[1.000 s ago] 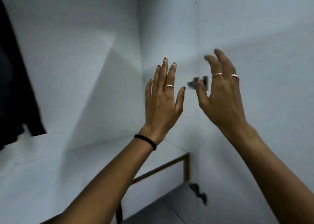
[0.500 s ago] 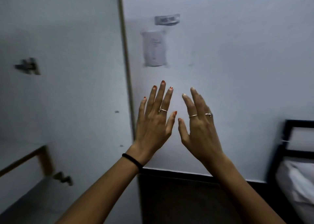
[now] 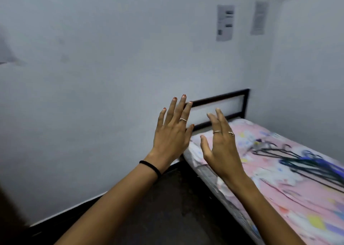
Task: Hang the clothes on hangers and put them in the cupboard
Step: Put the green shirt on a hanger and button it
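Presently both hands are raised with fingers spread and holding nothing, the left hand (image 3: 172, 133) before the wall (image 3: 93, 96), the right hand (image 3: 221, 148) above the bed (image 3: 279, 203), where a blurred heap of hangers (image 3: 312, 161) lies well apart.

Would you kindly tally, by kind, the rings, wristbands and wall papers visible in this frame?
Rings: 3, one on the left hand, two on the right hand
Black wristband: 1
Papers on the wall: 2
Total: 6
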Tool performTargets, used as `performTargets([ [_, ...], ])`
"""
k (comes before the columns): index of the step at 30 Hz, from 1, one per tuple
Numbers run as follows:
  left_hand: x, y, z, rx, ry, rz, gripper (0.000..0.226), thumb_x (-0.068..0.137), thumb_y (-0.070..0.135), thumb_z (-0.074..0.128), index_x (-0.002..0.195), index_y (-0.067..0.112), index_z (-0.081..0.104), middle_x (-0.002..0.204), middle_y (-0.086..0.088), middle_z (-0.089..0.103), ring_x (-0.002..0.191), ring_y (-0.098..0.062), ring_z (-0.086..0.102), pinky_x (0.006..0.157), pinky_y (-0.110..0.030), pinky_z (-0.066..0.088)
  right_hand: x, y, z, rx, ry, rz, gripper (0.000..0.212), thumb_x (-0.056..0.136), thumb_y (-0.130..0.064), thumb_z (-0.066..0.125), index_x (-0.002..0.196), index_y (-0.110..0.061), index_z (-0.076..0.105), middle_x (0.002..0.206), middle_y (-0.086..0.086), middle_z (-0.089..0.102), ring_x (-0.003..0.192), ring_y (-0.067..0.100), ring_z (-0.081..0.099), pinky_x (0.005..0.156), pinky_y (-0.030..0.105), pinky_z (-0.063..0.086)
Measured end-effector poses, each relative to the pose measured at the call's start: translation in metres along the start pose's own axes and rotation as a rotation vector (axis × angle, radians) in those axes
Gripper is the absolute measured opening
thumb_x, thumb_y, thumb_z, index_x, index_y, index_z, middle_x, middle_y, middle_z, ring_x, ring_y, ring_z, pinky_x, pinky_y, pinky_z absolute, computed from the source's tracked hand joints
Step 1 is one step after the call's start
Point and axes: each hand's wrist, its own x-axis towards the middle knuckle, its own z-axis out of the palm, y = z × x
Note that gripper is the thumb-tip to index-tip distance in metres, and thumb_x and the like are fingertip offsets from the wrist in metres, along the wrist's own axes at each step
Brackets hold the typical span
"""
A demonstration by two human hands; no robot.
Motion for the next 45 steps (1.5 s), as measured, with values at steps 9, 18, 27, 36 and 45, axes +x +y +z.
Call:
performTargets([
  [9, 0.069, 0.123, 0.164, -0.401, -0.255, 0.31, 0.062, 0.089, 0.031, 0.06, 0.145, 0.012, 0.039, 0.156, -0.008, 0.03, 0.144, -0.028, 0.026, 0.11, -0.048, 0.031, -0.012, 0.14, -0.033, -0.313, 0.035, 0.366, 0.058, 0.089, -0.02, 0.048, 0.145, -0.009, 0.036, 0.158, 0.01, 0.022, 0.146, 0.02, 0.02, 0.117, 0.037, 0.021],
  [18, 0.101, 0.177, 0.28, -0.519, -0.444, 0.578, 0.069, 0.089, 0.028, 0.063, 0.148, 0.01, 0.032, 0.158, -0.009, 0.022, 0.146, -0.032, 0.019, 0.113, -0.049, 0.024, -0.029, 0.222, -0.025, -0.505, -0.012, 0.746, 0.059, 0.097, -0.018, 0.047, 0.15, -0.013, 0.024, 0.161, 0.008, 0.007, 0.148, 0.02, 0.008, 0.116, 0.033, 0.011],
  [27, 0.094, 0.283, 0.342, -0.557, -0.701, 0.867, 0.065, 0.1, 0.036, 0.04, 0.153, 0.017, 0.008, 0.162, -0.003, -0.004, 0.149, -0.022, -0.005, 0.118, -0.041, 0.009, -0.07, 0.288, -0.072, -0.645, 0.1, 1.062, 0.058, 0.096, -0.018, 0.049, 0.149, -0.015, 0.026, 0.161, 0.006, 0.01, 0.147, 0.023, 0.014, 0.115, 0.039, 0.019],
  [36, 0.122, 0.458, 0.397, -0.602, -0.704, 1.073, 0.064, 0.101, 0.035, 0.04, 0.153, 0.018, 0.008, 0.162, -0.002, -0.003, 0.149, -0.022, -0.004, 0.118, -0.04, 0.007, -0.098, 0.42, -0.137, -0.667, 0.247, 1.265, 0.056, 0.097, -0.018, 0.048, 0.149, -0.016, 0.026, 0.16, 0.005, 0.011, 0.145, 0.022, 0.02, 0.114, 0.036, 0.019],
  [45, 0.154, 0.646, 0.437, -0.561, -0.814, 1.249, 0.064, 0.1, 0.034, 0.041, 0.153, 0.015, 0.01, 0.162, -0.004, 0.0, 0.149, -0.025, -0.002, 0.118, -0.043, 0.009, -0.14, 0.534, -0.247, -0.685, 0.36, 1.469, 0.051, 0.098, -0.017, 0.046, 0.147, -0.012, 0.03, 0.157, 0.009, 0.02, 0.144, 0.025, 0.021, 0.112, 0.04, 0.021],
])
